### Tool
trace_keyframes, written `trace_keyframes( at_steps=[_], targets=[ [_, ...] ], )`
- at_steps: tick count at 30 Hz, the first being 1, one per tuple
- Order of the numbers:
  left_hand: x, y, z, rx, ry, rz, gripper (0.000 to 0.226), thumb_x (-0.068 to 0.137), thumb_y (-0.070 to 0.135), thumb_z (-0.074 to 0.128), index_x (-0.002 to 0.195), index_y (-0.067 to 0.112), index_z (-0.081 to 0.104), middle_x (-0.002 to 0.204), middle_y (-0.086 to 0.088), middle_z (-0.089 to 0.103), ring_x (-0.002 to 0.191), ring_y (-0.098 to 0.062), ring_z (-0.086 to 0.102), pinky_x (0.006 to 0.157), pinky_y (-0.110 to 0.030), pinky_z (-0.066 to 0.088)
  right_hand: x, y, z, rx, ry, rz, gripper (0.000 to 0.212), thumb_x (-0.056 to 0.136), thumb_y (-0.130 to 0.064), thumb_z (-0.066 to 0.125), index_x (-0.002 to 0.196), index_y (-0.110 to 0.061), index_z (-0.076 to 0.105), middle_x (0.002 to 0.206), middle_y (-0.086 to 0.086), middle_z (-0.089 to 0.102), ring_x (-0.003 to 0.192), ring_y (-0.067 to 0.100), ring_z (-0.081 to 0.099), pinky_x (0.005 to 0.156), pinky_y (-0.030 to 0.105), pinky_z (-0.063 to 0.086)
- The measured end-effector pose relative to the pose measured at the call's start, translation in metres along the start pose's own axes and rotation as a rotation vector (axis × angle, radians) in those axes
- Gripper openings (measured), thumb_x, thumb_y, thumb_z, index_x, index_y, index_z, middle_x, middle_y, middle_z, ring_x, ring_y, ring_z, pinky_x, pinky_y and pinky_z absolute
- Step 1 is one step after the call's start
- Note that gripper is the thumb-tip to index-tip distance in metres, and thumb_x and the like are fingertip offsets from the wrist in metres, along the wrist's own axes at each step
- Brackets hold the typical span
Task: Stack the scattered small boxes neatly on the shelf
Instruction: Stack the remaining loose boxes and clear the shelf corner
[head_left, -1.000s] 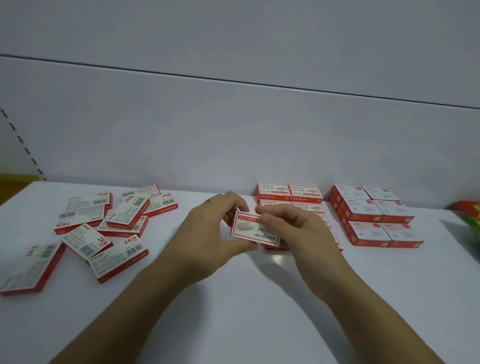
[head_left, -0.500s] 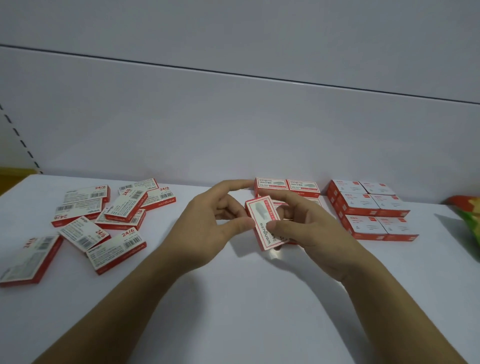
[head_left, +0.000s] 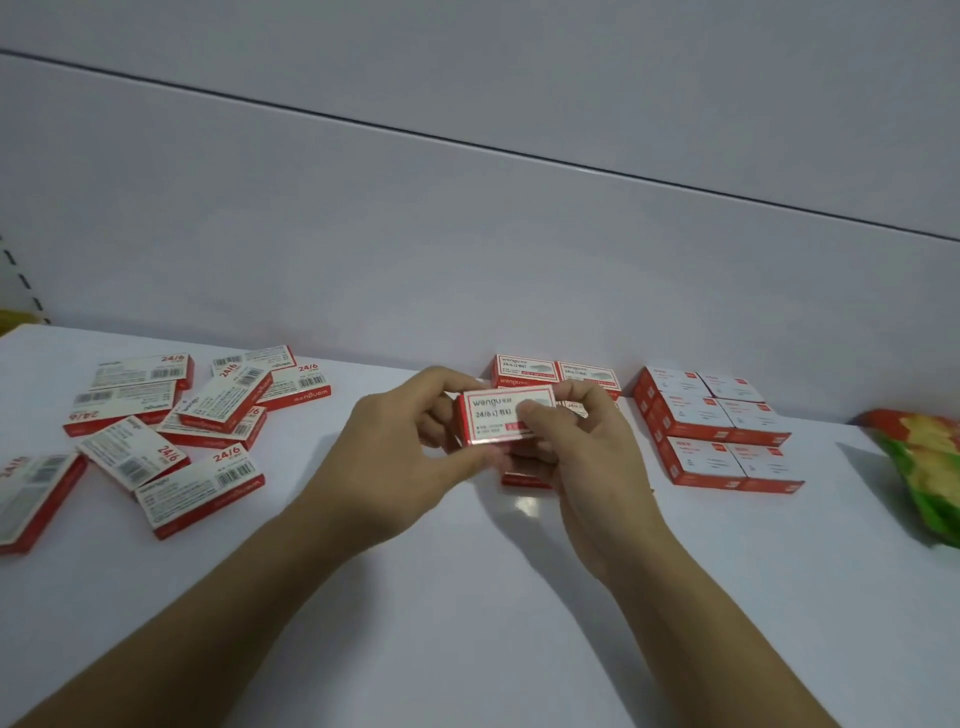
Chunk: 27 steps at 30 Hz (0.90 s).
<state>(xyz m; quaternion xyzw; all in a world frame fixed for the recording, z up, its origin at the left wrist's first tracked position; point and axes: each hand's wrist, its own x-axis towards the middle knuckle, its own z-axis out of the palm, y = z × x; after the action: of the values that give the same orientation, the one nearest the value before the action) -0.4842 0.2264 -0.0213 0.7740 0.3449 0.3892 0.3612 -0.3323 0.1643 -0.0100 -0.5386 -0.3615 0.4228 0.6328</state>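
**A:** How was the grip set?

**B:** Both hands pinched one thing. The left hand (head_left: 395, 452) took the left end of the small red-and-white cardboard box (head_left: 498, 418), with the thumb at its lower edge and the fingers behind. The right hand (head_left: 587, 467) had its thumb on the printed face near the right end and its fingers curled behind. Neither grip was spread.

**A:** And the box itself?

**B:** It was held up off the white shelf (head_left: 467, 597). The printed face was tipped toward the wearer, and the long axis ran from 9 o'clock to 3 o'clock.

**A:** Where did it have to go?

**B:** By my reading, to the half-built stack of red-and-white boxes (head_left: 524, 370). That stood just at 12 o'clock from the grip, near the pale back wall (head_left: 467, 234). Its top boxes also lay 9 to 3, so the held box looked lined up. I judged it needed no turn, only to go away and down, laid flat. A red edge of that stack showed under the right hand, so the right hand was the nearer one. I could not tell how many layers the hands hid.

**A:** Further out?

**B:** At 3 o'clock, apart from the stack, stood a neat block of red-and-white boxes (head_left: 701, 415) in rows. Beyond it, at the shelf's far right, lay a green-and-yellow plastic packet (head_left: 930, 457). At 9 o'clock, well apart, lay the scattered heap of red-and-white boxes (head_left: 223, 400). Those were mostly barcode side up, at all angles, and some overlapped. The left hand was nearer those.
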Motion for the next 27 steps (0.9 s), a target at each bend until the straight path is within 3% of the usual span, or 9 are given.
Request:
trace_keyframes(
  at_steps=[4,6,9,13,15,19,22,27],
  targets=[
    [0.005,-0.004,-0.006,-0.040,0.028,-0.009,0.046,0.074,0.021,0.080,0.107,0.043,0.058,0.086,0.021,0.069,0.083,-0.003,0.064,0.073,-0.011,0.050,0.000,0.000,-0.004,-0.194,-0.022,-0.158,0.038,0.090,-0.009,0.063,0.121,-0.031,0.055,0.091,0.000,0.074,0.078,0.019,0.072,0.066,0.027,0.058],
    [0.006,-0.005,-0.007,-0.033,0.027,-0.008,0.047,0.075,0.019,0.078,0.106,0.047,0.056,0.089,0.021,0.069,0.086,0.000,0.064,0.074,-0.007,0.047,0.000,0.002,-0.006,-0.376,-0.065,-0.269,0.042,0.085,-0.010,0.069,0.120,-0.030,0.059,0.102,-0.005,0.071,0.086,0.015,0.070,0.067,0.026,0.058],
    [0.007,-0.009,-0.006,-0.011,0.030,0.017,0.049,0.076,0.016,0.077,0.101,0.052,0.054,0.089,0.029,0.066,0.085,0.005,0.062,0.072,-0.002,0.043,0.002,0.005,-0.008,-0.696,-0.058,-0.462,0.045,0.077,-0.011,0.076,0.118,-0.028,0.064,0.116,-0.010,0.062,0.099,0.003,0.059,0.077,0.014,0.048],
    [0.008,-0.014,-0.004,0.051,0.017,0.018,0.049,0.078,0.019,0.076,0.107,0.050,0.052,0.087,0.027,0.064,0.088,0.012,0.057,0.070,0.002,0.040,0.003,0.005,-0.009,-0.995,0.024,-0.607,0.047,0.075,-0.020,0.080,0.119,-0.026,0.065,0.116,-0.015,0.059,0.107,0.002,0.046,0.090,0.013,0.034],
    [0.008,-0.019,-0.003,0.081,0.001,0.007,0.051,0.080,0.021,0.074,0.116,0.048,0.051,0.091,0.027,0.062,0.092,0.014,0.055,0.071,0.002,0.040,0.004,0.006,-0.011,-1.049,0.035,-0.639,0.046,0.074,-0.021,0.081,0.118,-0.023,0.067,0.114,-0.011,0.062,0.107,0.008,0.047,0.091,0.018,0.033],
    [0.008,-0.022,0.001,0.135,-0.031,0.012,0.062,0.085,0.022,0.069,0.140,0.035,0.043,0.107,0.019,0.060,0.095,0.009,0.056,0.079,-0.001,0.041,0.005,0.007,-0.011,-1.099,0.001,-0.672,0.044,0.073,-0.018,0.082,0.115,-0.021,0.068,0.113,-0.005,0.067,0.107,0.015,0.052,0.090,0.008,0.027],
    [0.009,-0.022,0.002,0.152,-0.045,0.035,0.064,0.089,0.023,0.063,0.145,0.034,0.033,0.114,0.014,0.057,0.099,0.006,0.053,0.085,-0.005,0.040,0.010,0.005,-0.011,-1.115,-0.032,-0.696,0.041,0.074,-0.014,0.081,0.113,-0.020,0.069,0.112,-0.004,0.067,0.106,0.015,0.052,0.092,0.004,0.024],
    [0.007,-0.025,0.000,0.385,-0.118,0.021,0.073,0.089,0.046,0.057,0.147,0.044,0.013,0.120,0.018,0.049,0.107,0.002,0.045,0.092,-0.019,0.040,0.035,-0.009,-0.022,-1.217,0.009,-0.627,0.034,0.078,-0.013,0.077,0.109,-0.024,0.069,0.109,-0.009,0.066,0.097,0.013,0.047,0.081,0.003,0.026]
  ],
)
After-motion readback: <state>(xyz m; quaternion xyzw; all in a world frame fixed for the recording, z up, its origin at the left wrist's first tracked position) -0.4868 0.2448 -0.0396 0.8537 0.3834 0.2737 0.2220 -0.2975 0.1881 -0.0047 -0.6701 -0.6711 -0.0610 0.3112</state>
